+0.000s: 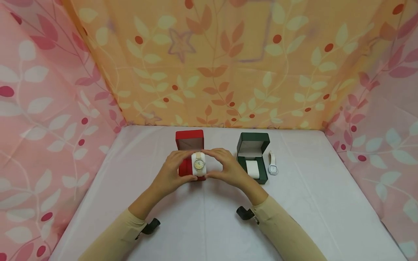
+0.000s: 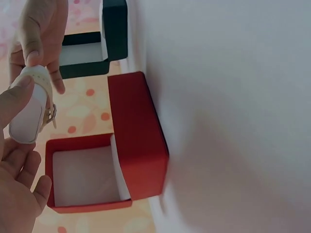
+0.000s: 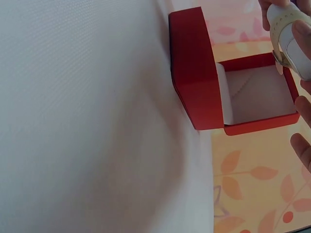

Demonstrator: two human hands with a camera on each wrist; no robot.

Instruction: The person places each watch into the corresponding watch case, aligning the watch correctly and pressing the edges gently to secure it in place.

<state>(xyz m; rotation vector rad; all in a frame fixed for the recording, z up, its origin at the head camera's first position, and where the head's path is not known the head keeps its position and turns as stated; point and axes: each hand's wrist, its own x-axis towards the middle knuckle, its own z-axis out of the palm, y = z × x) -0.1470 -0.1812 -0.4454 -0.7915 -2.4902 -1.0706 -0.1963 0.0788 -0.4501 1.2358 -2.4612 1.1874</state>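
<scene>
One table point(image 1: 202, 228), white-covered, is carrying two lidded boxes.

Boxes, two, both standing open. Red box point(image 1: 189, 135): waiting for its insert, which is hovering above it, apart from the base. Green box point(image 1: 253, 138): standing to the right, already holding its insert.

Hands, two. Left hand point(image 1: 170, 171) and right hand point(image 1: 231, 169): the grip of each is closing, thumb against fingers, on one shared insert, from opposite sides.

Cushions, two. White cushion point(image 2: 25, 119): being held up, wearing a watch. Second cushion point(image 1: 252, 169): sitting in the green box, bare.

Watches, two. Cream-strapped watch point(image 1: 199, 164): encircling the held cushion, dial facing the wearer; its buckle point(image 2: 50, 114) is showing at the side, though whether it is fully fastening cannot be told. Pale watch point(image 1: 273, 169): lying on the table just beside the green box.

Progress, by judgement: the first mounting is nearing completion; boxing it is pending; the pale watch is apparently awaiting its turn.
</scene>
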